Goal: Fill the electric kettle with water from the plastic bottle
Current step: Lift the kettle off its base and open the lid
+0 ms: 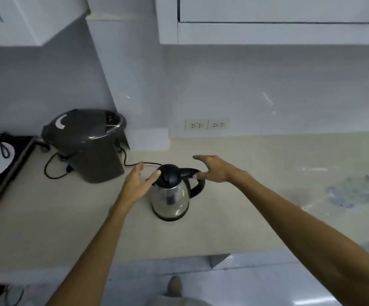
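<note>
Electric kettle (170, 195) flanked by two spread hands on the tabletop (68, 206).

The steel-bodied kettle, with its black lid (169, 174) closed and black handle (195, 182) turned to the right, is stood upright near the middle of the beige tabletop. The left hand (137, 182) is held open just beside the lid, its thumb touching the lid's edge; nothing is gripped. The right hand (215, 168) is spread open over the handle's top, thumb against it, fingers not closed round anything. A dark hot-water dispenser (86, 146) is seen behind to the left, its black cord (53, 166) trailed across the tabletop. Two wall sockets (207, 124) are set behind.
</note>
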`<state>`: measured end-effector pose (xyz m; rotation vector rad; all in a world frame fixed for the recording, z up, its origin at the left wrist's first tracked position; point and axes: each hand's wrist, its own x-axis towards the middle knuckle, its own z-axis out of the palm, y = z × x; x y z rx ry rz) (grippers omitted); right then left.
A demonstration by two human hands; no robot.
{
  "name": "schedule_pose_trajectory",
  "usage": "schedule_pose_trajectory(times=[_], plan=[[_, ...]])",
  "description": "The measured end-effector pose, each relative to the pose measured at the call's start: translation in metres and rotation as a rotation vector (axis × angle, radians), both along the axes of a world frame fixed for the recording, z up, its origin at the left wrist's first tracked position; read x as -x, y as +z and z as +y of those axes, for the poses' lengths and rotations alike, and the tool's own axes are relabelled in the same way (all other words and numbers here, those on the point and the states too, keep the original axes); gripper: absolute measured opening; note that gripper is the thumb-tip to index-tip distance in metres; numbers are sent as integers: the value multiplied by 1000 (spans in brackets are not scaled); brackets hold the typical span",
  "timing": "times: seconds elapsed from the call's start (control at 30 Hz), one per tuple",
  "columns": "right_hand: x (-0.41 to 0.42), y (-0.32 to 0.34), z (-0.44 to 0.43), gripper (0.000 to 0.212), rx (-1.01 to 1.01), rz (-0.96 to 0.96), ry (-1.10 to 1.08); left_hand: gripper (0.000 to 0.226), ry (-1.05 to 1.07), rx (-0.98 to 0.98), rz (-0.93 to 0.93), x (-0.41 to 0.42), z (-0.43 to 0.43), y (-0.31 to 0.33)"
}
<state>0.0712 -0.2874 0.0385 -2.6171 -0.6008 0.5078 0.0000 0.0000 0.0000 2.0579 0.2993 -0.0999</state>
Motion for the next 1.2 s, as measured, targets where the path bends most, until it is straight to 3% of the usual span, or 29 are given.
schedule_pose_trajectory(times=[0.1, 0.23, 0.37, 0.53, 0.8, 1.2], plan=[[3, -22, 8, 77, -38, 56, -38, 115, 42, 155, 79, 13, 2, -24], [10, -47, 15, 62, -175, 76, -136, 115, 33, 211, 127, 28, 2, -60], [18, -59, 17, 52, -353, 52, -236, 78, 18, 276, 96, 31, -7, -82], [19, -63, 15, 42, -448, 1, -259, 64, 49, 366, 22, 29, -13, -88], [26, -61, -7, 40, -551, -26, -344, 77, -41, 369, -81, 18, -31, -64], [76, -64, -120, 40, -555, -65, -660, 73, -267, 329, 60, -4, -143, -71]])
